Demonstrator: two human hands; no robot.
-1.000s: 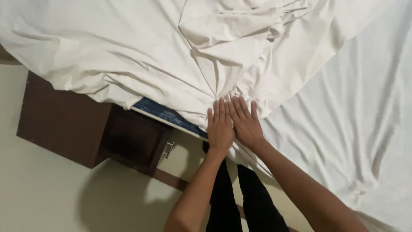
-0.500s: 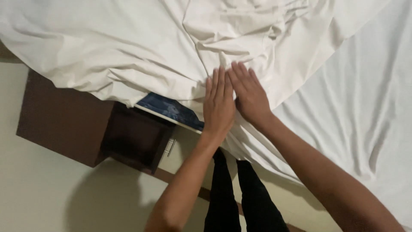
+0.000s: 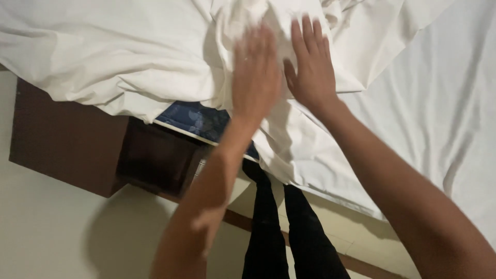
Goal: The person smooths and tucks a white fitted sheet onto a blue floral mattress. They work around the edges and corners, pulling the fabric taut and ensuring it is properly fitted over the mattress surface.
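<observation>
1 head camera looks down, close, over the bed (image 3: 439, 119) edge.

No packages, labels, signs or screens show anywhere here. Nothing of that kind lies near either grip.

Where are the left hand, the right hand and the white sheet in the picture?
left hand (image 3: 257, 72), head view, on the back of the hand.
right hand (image 3: 309, 67), head view, on the back of the hand.
white sheet (image 3: 103, 57), head view, on a wrinkled part left of the hands.
</observation>
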